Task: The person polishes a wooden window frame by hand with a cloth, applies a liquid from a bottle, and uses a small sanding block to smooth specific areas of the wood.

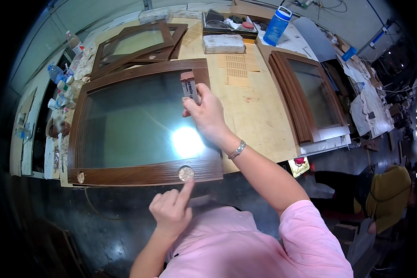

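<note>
A brown wood-framed glass door panel (pixel 146 175) lies flat on the table in front of me. My right hand (pixel 206 111) is closed around a small block (pixel 188 85) with a reddish-brown end and a pale printed wrapper, held over the panel's right side. Its exact kind is unclear. Below the near edge is my left hand (pixel 171 208), empty, with the index finger stretched out and the other fingers curled. That fingertip is at the lower edge of a round recess (pixel 186 173) in the near rail. Another round recess (pixel 81 177) shows at the near left corner.
More framed glass panels (pixel 139 39) lie behind, and a stack of them (pixel 306 97) is at right. A wrapped white block (pixel 224 44), a tray of small items (pixel 213 28) and a blue bottle (pixel 277 28) stand at the back. Bottles (pixel 62 88) line the left; another person (pixel 389 199) is at right.
</note>
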The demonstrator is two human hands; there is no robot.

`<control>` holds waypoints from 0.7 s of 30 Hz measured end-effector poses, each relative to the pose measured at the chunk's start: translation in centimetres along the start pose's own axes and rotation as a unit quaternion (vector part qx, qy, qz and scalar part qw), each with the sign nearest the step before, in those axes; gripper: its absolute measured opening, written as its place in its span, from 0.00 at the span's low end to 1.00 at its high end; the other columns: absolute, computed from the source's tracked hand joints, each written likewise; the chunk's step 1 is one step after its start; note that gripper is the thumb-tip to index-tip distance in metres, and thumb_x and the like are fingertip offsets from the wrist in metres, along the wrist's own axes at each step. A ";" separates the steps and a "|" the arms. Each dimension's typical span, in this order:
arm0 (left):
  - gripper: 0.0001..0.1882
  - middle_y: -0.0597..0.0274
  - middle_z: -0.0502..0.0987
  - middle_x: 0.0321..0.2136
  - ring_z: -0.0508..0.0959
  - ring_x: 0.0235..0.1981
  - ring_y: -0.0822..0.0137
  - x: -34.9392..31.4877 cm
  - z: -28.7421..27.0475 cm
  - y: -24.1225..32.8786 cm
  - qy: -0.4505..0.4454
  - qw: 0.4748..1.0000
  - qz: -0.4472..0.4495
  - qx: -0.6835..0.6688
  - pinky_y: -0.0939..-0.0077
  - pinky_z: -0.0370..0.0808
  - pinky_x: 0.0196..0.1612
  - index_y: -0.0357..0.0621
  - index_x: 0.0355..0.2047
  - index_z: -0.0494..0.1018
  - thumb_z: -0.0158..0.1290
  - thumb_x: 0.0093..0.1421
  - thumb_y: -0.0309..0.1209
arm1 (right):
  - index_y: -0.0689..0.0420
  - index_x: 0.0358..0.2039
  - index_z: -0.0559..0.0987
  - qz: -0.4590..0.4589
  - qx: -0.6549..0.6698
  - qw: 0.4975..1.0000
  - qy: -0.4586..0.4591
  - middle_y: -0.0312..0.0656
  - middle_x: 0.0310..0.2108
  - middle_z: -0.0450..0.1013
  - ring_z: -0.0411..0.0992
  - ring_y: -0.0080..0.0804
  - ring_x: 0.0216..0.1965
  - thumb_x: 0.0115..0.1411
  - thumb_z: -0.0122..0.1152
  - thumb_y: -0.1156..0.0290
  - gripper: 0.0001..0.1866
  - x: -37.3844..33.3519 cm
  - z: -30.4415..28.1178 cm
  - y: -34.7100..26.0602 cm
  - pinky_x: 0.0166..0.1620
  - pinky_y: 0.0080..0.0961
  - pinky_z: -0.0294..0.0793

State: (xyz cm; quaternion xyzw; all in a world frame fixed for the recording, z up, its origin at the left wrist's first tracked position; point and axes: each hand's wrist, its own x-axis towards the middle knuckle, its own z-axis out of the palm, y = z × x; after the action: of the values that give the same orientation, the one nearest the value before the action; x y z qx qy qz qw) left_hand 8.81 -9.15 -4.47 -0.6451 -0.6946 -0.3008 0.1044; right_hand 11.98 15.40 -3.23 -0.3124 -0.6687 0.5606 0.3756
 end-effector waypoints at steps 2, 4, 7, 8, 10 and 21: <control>0.27 0.63 0.63 0.15 0.66 0.14 0.64 -0.8 -1.3 -0.8 0.016 0.998 -0.055 -0.018 0.69 0.60 0.21 0.45 0.46 0.82 0.54 0.41 0.18 | 0.63 0.40 0.72 0.006 0.002 1.000 -0.003 0.41 0.23 0.78 0.79 0.26 0.24 0.60 0.61 0.65 0.15 0.1 0.2 0.0 0.31 0.26 0.76; 0.22 0.60 0.68 0.16 0.68 0.15 0.62 -1.9 -2.5 -2.0 0.044 0.993 -0.103 -0.025 0.72 0.64 0.22 0.41 0.43 0.82 0.56 0.45 0.14 | 0.61 0.40 0.71 0.013 0.000 1.000 -0.008 0.39 0.26 0.76 0.77 0.23 0.26 0.62 0.59 0.68 0.11 0.2 -0.1 0.3 0.33 0.22 0.75; 0.13 0.66 0.75 0.22 0.70 0.22 0.78 -4.4 -6.0 -4.5 0.122 0.945 -0.286 -0.105 0.81 0.66 0.27 0.35 0.41 0.81 0.59 0.54 0.15 | 0.58 0.40 0.71 0.029 0.020 0.999 -0.014 0.36 0.25 0.75 0.74 0.21 0.27 0.63 0.57 0.69 0.09 -0.3 0.4 -0.7 0.34 0.20 0.73; 0.12 0.70 0.76 0.24 0.69 0.24 0.80 -5.7 -7.3 -6.0 0.170 0.924 -0.329 -0.096 0.81 0.65 0.27 0.35 0.41 0.81 0.59 0.56 0.16 | 0.58 0.41 0.71 0.034 0.004 0.999 -0.017 0.36 0.25 0.75 0.74 0.21 0.27 0.63 0.56 0.69 0.08 -0.3 0.6 -0.6 0.34 0.20 0.72; 0.11 0.74 0.77 0.29 0.71 0.28 0.82 -8.0 -10.0 -9.6 0.236 0.857 -0.443 -0.115 0.83 0.68 0.31 0.34 0.42 0.80 0.60 0.58 0.18 | 0.58 0.44 0.73 0.017 0.009 1.000 -0.009 0.35 0.27 0.75 0.75 0.21 0.28 0.62 0.58 0.69 0.12 0.2 0.1 1.3 0.33 0.24 0.75; 0.12 0.76 0.69 0.23 0.64 0.20 0.84 -18.2 -14.2 -33.0 0.268 0.717 -0.606 -0.217 0.88 0.61 0.22 0.40 0.46 0.79 0.50 0.69 0.31 | 0.58 0.44 0.73 0.004 -0.076 0.997 0.002 0.36 0.26 0.75 0.74 0.23 0.28 0.63 0.54 0.65 0.13 -0.3 0.2 -0.6 0.33 0.22 0.72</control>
State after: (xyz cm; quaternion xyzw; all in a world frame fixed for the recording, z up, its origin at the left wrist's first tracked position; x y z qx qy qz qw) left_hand -23.64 -31.70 -12.16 0.0163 -0.7959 -0.6021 -0.0614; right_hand 11.93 14.92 -2.74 -0.3438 -0.7075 0.5089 0.3497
